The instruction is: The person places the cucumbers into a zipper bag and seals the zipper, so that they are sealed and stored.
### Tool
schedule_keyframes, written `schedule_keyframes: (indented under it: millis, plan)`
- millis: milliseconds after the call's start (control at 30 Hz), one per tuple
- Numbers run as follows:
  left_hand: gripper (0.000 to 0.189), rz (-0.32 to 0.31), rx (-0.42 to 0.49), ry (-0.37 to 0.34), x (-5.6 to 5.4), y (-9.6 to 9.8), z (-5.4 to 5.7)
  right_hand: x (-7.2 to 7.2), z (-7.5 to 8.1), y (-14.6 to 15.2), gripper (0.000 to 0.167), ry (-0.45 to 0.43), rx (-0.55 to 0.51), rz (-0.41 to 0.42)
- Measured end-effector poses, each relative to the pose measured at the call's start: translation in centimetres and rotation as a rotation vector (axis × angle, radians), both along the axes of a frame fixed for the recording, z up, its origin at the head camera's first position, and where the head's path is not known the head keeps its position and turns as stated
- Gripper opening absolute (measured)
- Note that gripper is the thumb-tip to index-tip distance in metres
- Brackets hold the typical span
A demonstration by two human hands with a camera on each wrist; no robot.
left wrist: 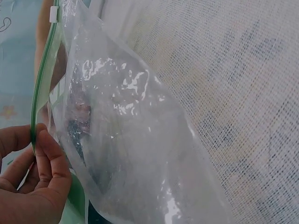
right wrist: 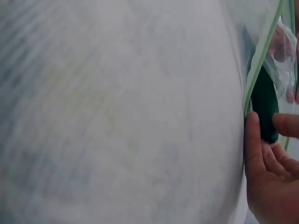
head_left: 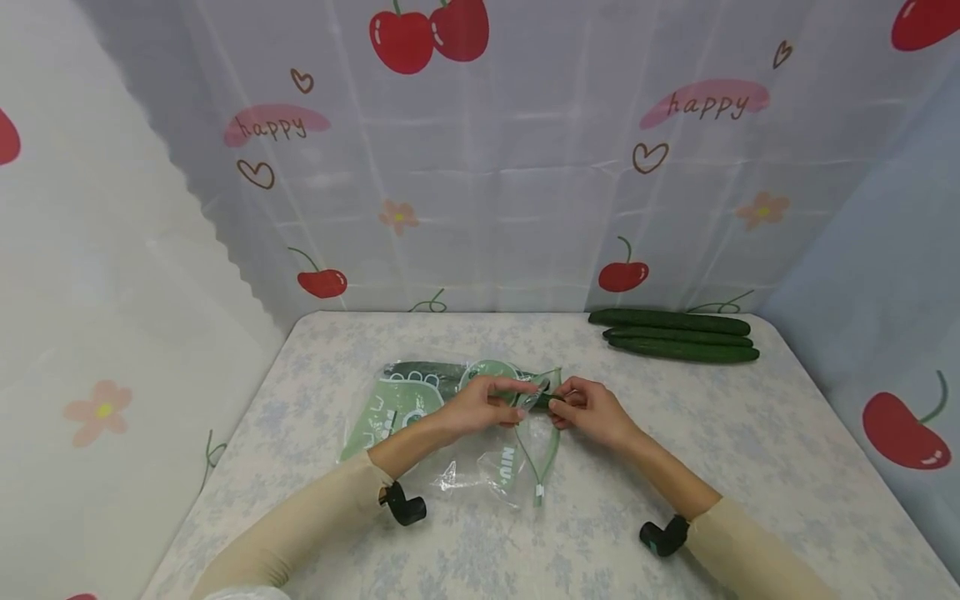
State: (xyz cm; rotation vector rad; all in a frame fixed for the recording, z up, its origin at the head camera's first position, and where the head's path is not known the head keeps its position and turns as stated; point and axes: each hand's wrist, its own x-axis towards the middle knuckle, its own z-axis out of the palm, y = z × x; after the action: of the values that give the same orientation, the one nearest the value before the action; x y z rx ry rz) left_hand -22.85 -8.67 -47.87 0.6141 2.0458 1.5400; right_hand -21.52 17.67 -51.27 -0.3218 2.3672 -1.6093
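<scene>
A clear zip bag (head_left: 480, 467) with green print lies flat on the table, its green-edged mouth facing right. Inside it, towards the back, is a dark green cucumber (head_left: 427, 368). My left hand (head_left: 480, 407) pinches the bag's green zip edge (left wrist: 35, 109) between thumb and fingers, holding the mouth apart. With thumb and fingertips, my right hand (head_left: 596, 412) grips the end of another cucumber (right wrist: 265, 102), which sits in the bag's mouth. Its far part is hidden by the bag and my left hand. A white slider (head_left: 538, 492) hangs at the near end of the zip.
Several more cucumbers (head_left: 682, 335) lie side by side at the table's back right. A patterned cloth covers the table (head_left: 645, 467). Curtains (head_left: 510, 208) printed with cherries stand behind it and at both sides.
</scene>
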Motion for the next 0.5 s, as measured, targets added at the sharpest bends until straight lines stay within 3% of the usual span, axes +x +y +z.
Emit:
schedule_keyframes:
  millis: [133,300,500]
  plan:
    - [0.048,0.004,-0.003,0.001,0.00,0.04,-0.13,-0.02,0.25,0.40,0.027,-0.051,-0.051,0.039]
    - [0.049,0.006,-0.003,0.004,0.05,0.18,-0.21,-0.25,0.24,0.59,0.029,-0.052,-0.080,0.077]
    - [0.049,0.003,-0.009,-0.001,-0.21,0.18,-0.39,-0.65,0.50,0.42,0.023,-0.060,-0.061,0.081]
